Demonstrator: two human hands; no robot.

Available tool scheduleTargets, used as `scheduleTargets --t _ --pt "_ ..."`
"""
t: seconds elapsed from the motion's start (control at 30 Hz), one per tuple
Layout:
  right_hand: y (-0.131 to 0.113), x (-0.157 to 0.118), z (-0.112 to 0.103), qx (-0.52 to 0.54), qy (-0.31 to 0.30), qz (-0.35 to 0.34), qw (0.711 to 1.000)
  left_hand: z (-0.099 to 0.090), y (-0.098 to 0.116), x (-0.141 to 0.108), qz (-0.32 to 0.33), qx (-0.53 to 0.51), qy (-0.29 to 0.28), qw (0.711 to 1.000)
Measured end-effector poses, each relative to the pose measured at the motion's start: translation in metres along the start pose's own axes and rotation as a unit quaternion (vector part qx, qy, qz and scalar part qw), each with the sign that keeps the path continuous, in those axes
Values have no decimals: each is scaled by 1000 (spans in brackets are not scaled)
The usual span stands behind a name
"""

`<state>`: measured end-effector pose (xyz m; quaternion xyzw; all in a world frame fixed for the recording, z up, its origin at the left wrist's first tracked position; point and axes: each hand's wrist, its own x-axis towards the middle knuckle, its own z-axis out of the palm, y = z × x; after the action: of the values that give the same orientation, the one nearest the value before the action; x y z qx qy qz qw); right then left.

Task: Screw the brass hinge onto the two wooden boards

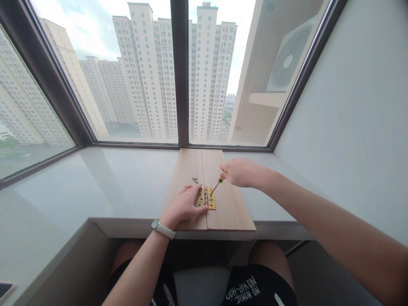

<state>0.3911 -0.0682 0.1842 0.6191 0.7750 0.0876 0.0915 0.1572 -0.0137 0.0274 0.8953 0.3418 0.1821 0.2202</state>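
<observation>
Two pale wooden boards lie edge to edge: a left board (188,163) and a right board (230,212). A brass hinge (212,205) lies flat across their seam. My left hand (187,205) grips the hinge from its left side, thumb at the near end and a fingertip at the far end, covering part of the left leaf. In my right hand (244,172), closed around its handle, is a screwdriver (217,185) with a yellow and black grip. It leans down leftward, its tip at the hinge's right leaf. Several small screws (194,180) rest on the left board.
The boards sit on a white windowsill counter (127,182), reaching from the window frame (181,85) to the front edge. A white wall (350,106) rises at right. The corner of a dark flat device (5,289) shows at lower left. My legs are below the counter.
</observation>
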Motion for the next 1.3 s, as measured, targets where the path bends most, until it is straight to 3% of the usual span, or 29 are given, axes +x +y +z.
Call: scheduleTargets --t 0.17,0.4,0.53,0.77,1.07,1.3 --pt "2 -5 7 -14 23 -62 998 0 1 1 -12 -6 -6 1000" --pt "-3 -8 0 -56 54 -121 990 1 -1 1 -3 4 2 1000" --pt "-4 -7 -2 -33 33 -101 994 2 -1 1 1 4 2 1000" --pt "-13 -4 -10 -18 -32 20 999 1 0 2 -7 5 -2 1000" --pt "-7 -5 2 -95 78 -148 981 1 0 1 -3 2 1 1000" --pt "-12 0 1 -76 59 -125 988 0 1 1 -5 3 -1 1000"
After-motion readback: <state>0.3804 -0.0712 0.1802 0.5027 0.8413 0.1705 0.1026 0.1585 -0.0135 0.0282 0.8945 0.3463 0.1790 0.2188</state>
